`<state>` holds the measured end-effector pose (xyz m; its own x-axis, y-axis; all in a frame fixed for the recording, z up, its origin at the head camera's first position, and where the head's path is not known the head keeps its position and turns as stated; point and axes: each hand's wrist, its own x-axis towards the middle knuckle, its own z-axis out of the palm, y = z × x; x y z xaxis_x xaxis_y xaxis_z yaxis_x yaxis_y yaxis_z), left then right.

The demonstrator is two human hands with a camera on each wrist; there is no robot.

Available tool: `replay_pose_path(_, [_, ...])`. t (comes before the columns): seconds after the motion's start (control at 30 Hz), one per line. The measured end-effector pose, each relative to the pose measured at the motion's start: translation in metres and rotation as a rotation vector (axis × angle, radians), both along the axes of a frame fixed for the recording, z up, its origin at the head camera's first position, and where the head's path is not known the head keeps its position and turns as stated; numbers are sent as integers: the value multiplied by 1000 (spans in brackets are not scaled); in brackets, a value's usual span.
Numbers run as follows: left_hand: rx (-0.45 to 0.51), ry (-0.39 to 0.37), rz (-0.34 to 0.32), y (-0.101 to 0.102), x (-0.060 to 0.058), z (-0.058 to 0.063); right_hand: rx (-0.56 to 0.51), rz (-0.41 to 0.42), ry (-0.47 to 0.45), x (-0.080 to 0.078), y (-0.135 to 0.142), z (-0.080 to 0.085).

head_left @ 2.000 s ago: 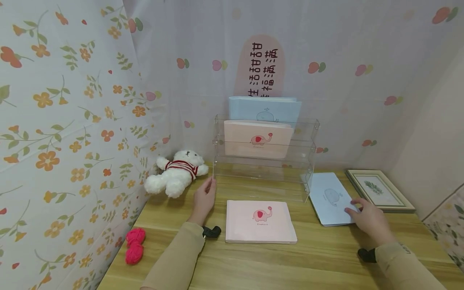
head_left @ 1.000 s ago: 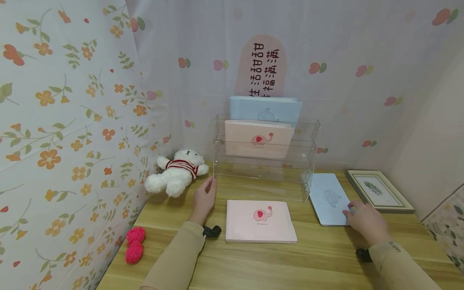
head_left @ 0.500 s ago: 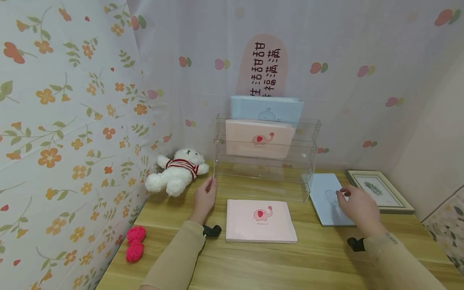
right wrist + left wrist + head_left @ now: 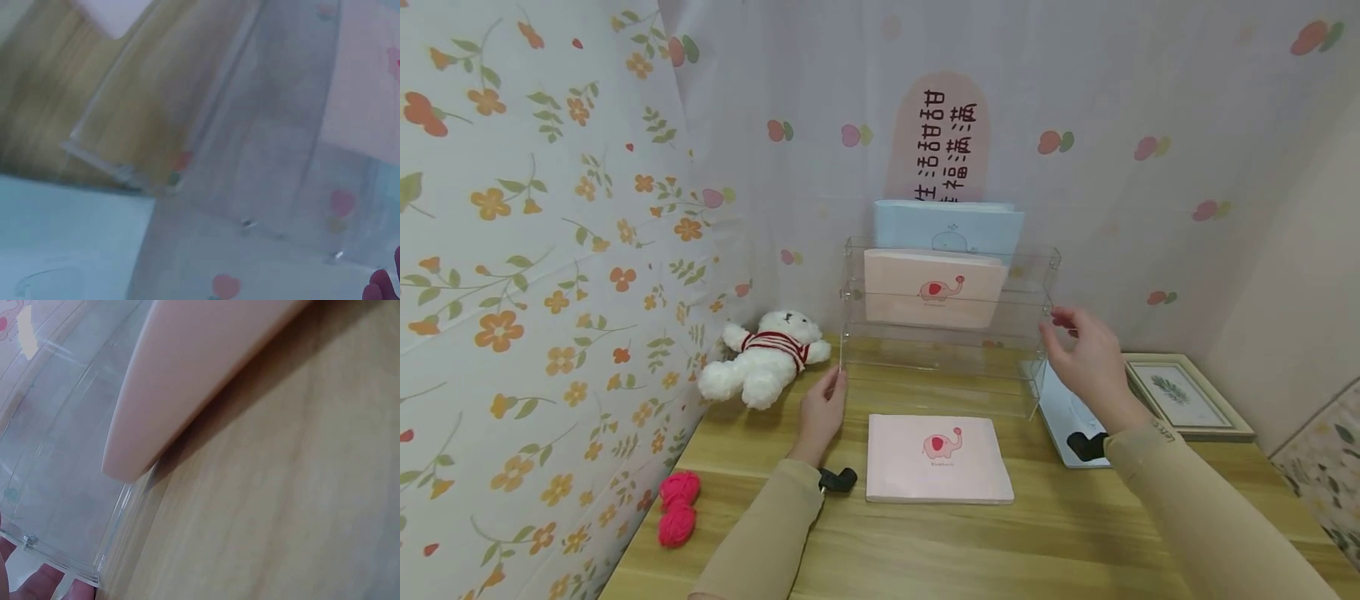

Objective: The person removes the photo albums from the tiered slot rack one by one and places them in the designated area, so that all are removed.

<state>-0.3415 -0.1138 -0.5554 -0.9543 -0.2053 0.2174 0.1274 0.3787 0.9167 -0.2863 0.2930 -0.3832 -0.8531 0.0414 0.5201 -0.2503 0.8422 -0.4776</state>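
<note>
My left hand [image 4: 822, 414] pinches the left side of the clear acrylic rack [image 4: 940, 357], upright on the worktop [image 4: 970, 550]. My right hand [image 4: 1086, 358] – thumb and fingers parted – is at its right side, contact unclear. A pink elephant-print notebook [image 4: 940, 479] lies in front; a blue notebook [image 4: 1060, 407] lies at right.

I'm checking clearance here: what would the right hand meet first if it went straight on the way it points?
Probably the clear rack, at its right edge. The right hand's fingertips look very close; depth is unclear, so they may already touch.
</note>
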Motion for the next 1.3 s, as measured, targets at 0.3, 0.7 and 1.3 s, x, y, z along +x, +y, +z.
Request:
replay_pose_path(0.3, [-9,44,13,-1,-3,-5,-11,41,-26,-20,-29,23])
replay_pose_path(0.7, [-12,98,5,0,-1,-8,-11,11,-129,-44,-38,34])
replay_pose_path(1.3, [-18,107,0,-5,-11,-16,-212,61,-321,-66,-61,48])
